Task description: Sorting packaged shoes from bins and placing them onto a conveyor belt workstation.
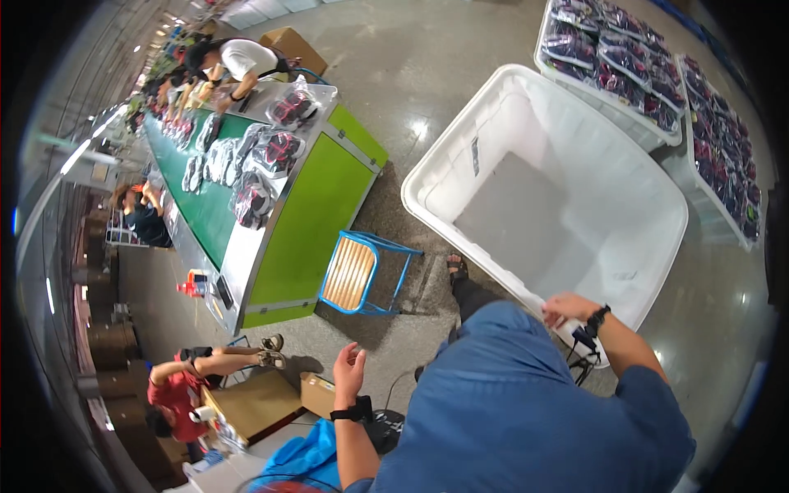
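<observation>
My right hand grips the near rim of a large, empty white plastic bin that stands on the floor. A dark band sits on that wrist. My left hand hangs free to the left with fingers apart, holding nothing, above a cardboard box. It also wears a dark wrist strap. My blue shirt fills the lower middle, and one sandalled foot shows beside the bin.
A blue-framed stool stands next to the green conveyor table carrying several bagged shoes. Two more white bins full of bagged items sit at the upper right. People work along the table and at the lower left.
</observation>
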The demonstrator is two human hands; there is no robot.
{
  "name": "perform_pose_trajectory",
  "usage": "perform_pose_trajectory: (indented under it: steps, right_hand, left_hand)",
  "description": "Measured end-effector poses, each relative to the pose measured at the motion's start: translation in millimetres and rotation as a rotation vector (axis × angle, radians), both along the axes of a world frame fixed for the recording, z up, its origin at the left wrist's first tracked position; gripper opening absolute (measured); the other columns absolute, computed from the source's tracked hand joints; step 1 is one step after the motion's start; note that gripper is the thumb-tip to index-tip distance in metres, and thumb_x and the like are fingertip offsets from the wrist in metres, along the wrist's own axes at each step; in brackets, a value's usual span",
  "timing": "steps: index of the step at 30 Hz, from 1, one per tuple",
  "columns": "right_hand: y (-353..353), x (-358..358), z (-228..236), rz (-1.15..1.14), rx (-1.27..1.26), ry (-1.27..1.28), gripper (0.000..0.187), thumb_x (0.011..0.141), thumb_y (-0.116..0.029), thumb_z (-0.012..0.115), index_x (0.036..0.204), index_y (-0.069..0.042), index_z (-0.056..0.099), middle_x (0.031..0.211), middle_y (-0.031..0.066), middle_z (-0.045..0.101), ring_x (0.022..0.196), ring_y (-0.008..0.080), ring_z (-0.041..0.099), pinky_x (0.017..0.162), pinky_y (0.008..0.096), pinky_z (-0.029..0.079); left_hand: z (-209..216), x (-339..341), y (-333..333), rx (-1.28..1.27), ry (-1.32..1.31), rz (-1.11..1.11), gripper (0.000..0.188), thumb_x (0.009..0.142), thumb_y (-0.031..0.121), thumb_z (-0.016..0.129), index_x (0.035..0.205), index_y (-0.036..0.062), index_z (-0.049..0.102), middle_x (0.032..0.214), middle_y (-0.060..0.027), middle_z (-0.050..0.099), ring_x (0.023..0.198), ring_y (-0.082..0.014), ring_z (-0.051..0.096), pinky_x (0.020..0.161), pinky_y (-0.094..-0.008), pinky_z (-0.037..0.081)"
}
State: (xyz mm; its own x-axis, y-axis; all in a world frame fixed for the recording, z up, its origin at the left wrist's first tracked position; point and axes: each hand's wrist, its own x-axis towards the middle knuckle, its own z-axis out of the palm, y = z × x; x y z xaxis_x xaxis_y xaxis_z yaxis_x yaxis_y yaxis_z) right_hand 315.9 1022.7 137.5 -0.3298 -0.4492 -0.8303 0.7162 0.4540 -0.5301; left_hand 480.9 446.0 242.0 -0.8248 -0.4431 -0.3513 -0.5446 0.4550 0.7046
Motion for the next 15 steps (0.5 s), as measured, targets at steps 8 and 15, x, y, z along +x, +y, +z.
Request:
perform_pose_trajectory:
  steps: [8, 15]
  right_hand:
    - [-85.8, -89.1, 56.5, -0.217, 0.128, -0.105, 0.039, 0.100, -0.035, 0.062, 0.107, 0.003, 0.068, 0.094, 0.0120, 0.072, 0.082, 0.0226, 0.073, 0.072, 0.0384, 0.062]
    - [-89.1, -9.9, 26.1, -0.163, 0.296, -0.241, 0.035, 0.098, -0.035, 0.057, 0.086, -0.006, 0.073, 0.075, 0.0080, 0.070, 0.063, 0.0218, 0.069, 0.053, 0.0342, 0.053]
  left_hand:
    - [-35.5, -65.0, -116.5, 0.076, -0.234, 0.115, 0.036, 0.096, 0.020, 0.071, 0.123, -0.0024, 0.065, 0.095, -0.0124, 0.074, 0.084, -0.0163, 0.068, 0.074, -0.0301, 0.054]
    - [-76.2, -136.7, -217.8, 0.076, -0.345, 0.128, 0.041, 0.092, 0.029, 0.073, 0.119, -0.0013, 0.069, 0.087, -0.0115, 0.074, 0.079, -0.0188, 0.070, 0.074, -0.0341, 0.055]
